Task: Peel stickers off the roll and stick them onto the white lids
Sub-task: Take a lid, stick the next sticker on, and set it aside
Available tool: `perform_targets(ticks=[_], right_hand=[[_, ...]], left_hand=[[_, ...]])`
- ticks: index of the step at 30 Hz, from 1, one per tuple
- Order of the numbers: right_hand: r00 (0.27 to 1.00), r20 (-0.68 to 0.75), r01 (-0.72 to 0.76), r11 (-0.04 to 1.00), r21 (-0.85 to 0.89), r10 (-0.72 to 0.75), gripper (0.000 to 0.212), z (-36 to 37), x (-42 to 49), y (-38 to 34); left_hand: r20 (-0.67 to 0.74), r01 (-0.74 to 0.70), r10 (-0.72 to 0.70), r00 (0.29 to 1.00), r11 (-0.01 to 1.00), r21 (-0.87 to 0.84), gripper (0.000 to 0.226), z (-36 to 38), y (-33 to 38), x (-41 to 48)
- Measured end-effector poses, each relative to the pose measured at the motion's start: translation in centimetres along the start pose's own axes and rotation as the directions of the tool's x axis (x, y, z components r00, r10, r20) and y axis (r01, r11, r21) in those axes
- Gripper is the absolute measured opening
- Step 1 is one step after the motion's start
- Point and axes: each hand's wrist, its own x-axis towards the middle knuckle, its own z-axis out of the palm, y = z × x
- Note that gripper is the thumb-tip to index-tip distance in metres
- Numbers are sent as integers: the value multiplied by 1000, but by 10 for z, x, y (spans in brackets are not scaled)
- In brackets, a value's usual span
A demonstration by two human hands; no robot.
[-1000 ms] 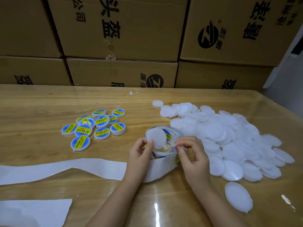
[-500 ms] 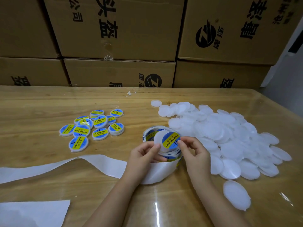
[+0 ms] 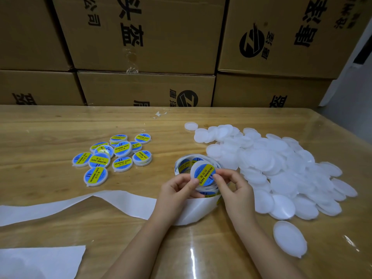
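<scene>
Fingers (image 3: pixel 192 183) of the left hand (image 3: pixel 177 190) and right hand (image 3: pixel 235 188) pinch one white lid (image 3: pixel 198 165) — its blue-and-yellow sticker (image 3: pixel 204 173) reads "SOLDERING PASTE".

The sticker roll (image 3: pixel 182 164) sits mostly hidden behind the lid (image 3: pixel 202 172), the left hand (image 3: pixel 177 191) and the right hand (image 3: pixel 237 190), while the backing strip (image 3: pixel 60 206) and the white sheet (image 3: pixel 40 262) run off the left edge.

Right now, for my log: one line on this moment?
left hand: holds lid | right hand: presses sticker | labelled lids: left | blank lids: right
</scene>
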Motion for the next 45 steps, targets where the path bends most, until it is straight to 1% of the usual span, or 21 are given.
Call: perform_targets(ticks=[5, 13, 21, 24, 30, 34, 38, 40, 42, 45], right_hand=[[1000, 3, 0, 1000, -9, 0, 24, 0, 0, 1], [1000, 5, 14, 1000, -27, -14, 30, 0, 1, 4], [1000, 7, 23, 999, -32, -23, 29, 0, 1, 5], [999, 6, 34, 999, -39, -34, 29, 0, 1, 5], [999, 8, 47, 996, -80, -46, 28, 1, 2, 8], [999, 4, 51, 995, -82, -50, 27, 1, 2, 10], [999, 2, 49, 996, -72, -49, 28, 1, 2, 11], [999, 1, 51, 996, -73, -52, 28, 1, 2, 10], [999, 2, 51, 996, -69, -51, 28, 1, 2, 10], [999, 2, 52, 996, -77, -52, 26, 1, 1, 10]], left_hand=[[4, -12, 12, 1000, 1000, 27, 13, -1, -2, 1], [6, -50, 50, 999, 997, 64, 11, 0, -3, 0], [-13, -62, 64, 998, 994, 92, 8, 1, -3, -1], [-42, -104, 113, 993, 980, 169, 17, 2, -5, -1], [-61, -153, 171, 983, 961, 229, 13, 5, -3, -3], [-74, -191, 222, 972, 937, 293, 15, 6, -6, -4], [-84, -234, 281, 956, 902, 363, 26, 8, -7, -5], [-85, -249, 299, 950, 895, 370, 28, 9, -7, -5], [-83, -259, 310, 947, 891, 372, 24, 8, -8, -5], [-61, -283, 332, 941, 876, 390, 9, 10, -8, -5]])
